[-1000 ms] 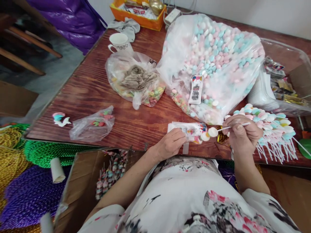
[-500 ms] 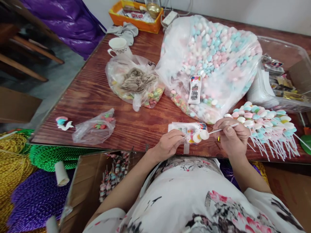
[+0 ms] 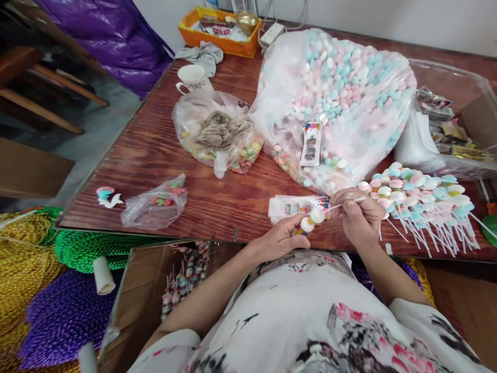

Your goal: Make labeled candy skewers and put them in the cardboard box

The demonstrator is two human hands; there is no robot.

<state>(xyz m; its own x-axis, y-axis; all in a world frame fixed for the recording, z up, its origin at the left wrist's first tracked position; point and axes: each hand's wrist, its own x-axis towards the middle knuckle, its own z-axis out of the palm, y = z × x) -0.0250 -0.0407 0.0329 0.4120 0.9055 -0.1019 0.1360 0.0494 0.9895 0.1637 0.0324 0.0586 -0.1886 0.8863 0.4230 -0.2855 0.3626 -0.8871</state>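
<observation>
Glossy wood-grain table w/ clear crinkly plastic bags, glazed ceramic mug, matt cardboard box.

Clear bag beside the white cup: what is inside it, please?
Inside the clear bag a crumpled brown wad lies over small colourful candies. What is beneath the wad is covered.

White mug, orange tray, grey cloth, cardboard box, purple bag
</observation>
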